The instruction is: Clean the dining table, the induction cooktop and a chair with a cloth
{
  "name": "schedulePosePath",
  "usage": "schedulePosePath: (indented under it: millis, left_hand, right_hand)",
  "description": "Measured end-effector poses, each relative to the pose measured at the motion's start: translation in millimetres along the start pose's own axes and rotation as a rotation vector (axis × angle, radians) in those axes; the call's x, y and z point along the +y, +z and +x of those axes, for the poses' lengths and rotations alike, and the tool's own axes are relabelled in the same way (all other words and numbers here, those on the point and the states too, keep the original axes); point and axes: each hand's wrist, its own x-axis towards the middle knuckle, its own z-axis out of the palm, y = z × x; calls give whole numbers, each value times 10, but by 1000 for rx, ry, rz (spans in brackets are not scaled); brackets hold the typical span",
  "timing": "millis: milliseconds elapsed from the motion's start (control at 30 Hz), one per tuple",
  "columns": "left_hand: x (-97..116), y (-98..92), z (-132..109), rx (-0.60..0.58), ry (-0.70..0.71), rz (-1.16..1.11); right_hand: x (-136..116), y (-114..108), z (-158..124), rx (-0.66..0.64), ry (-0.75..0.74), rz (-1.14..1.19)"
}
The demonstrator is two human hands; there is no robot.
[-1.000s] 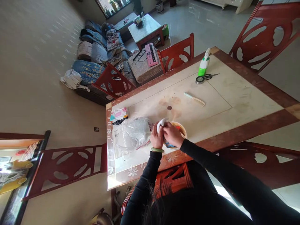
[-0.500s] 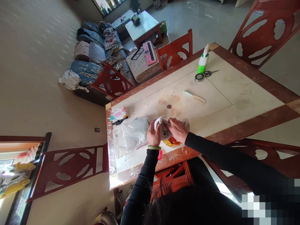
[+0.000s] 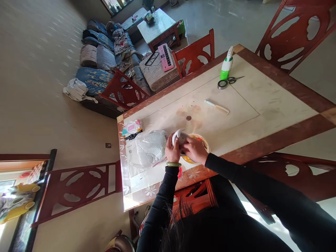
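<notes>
White curved plastic piece poking up from tightly closed left hand, right hand half-curled and pressing against it, its grip partly hidden, both hanging over round yellow-rimmed dish near counter edge, jade bangle showing on left wrist, crinkled plastic bag lying just beside.

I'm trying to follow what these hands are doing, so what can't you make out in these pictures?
All in the head view:
The white curved object: the left hand and right hand cover its lower part, so its kind is unclear.
The round dish: the hands hide its middle, so its contents are unclear.
The red packet: partly behind the left sleeve, and too small to read.
The paper sheet: its print is too small, and the plastic bag covers much of it.
</notes>
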Motion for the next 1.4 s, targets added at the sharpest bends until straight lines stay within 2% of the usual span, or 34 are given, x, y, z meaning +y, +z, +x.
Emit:
schedulePosePath:
  millis: [67, 200, 333, 400, 467, 533, 633, 700, 767, 833, 900, 1000, 1067, 1200, 1267, 1400]
  left_hand:
    - [-35, 28, -23, 2, -3, -40]
    - [-58, 71, -45, -9, -22, -72]
    - [-69, 56, -25, -13, 2, -93]
    - [-77, 54, -24, -7, -8, -85]
    - [-80, 61, -32, -19, -12, -83]
    - [-84, 65, -43, -40, 0, -92]
    - [-95, 63, -59, -44, 11, -84]
    - [-102, 71, -66, -34, -2, -63]
    - [-100, 84, -63, -34, -18, -51]
    - [-89, 80, -48, -37, -23, -41]
    - [-69, 45, -28, -46, -14, -15]
    - [-20, -33, -21, -58, 2, 58]
    - [27, -60, -33, -78, 9, 110]
    - [111, -25, -42, -75, 31, 187]
    - [120, 0, -27, -37, 50, 216]
    - [57, 17, -9, 12, 149, 297]
  right_hand:
    - [15, 3, 1, -10, -18, -21]
    - [24, -31, 49, 115, 25, -61]
    - [9, -44, 7, 15, -149, -57]
    - [13, -68, 8, 0, -102, -109]
    - [12, -94, 28, 62, -22, -122]
    - [11, -112, 31, 85, -68, -67]
    - [41, -133, -8, -2, -187, -17]
    - [59, -143, -8, -25, -122, -66]
    - [40, -133, 30, 28, -11, -104]
    - [-7, -99, 58, 79, 9, -76]
    - [-35, -66, 27, 43, -93, -3]
    - [20, -109, -93, -136, -233, 23]
    - [88, -217, -130, -195, -201, -63]
    - [110, -401, -52, -83, -72, -244]
    - [53, -360, -41, -67, -30, -262]
    - [-87, -69, -158, -176, 96, -188]
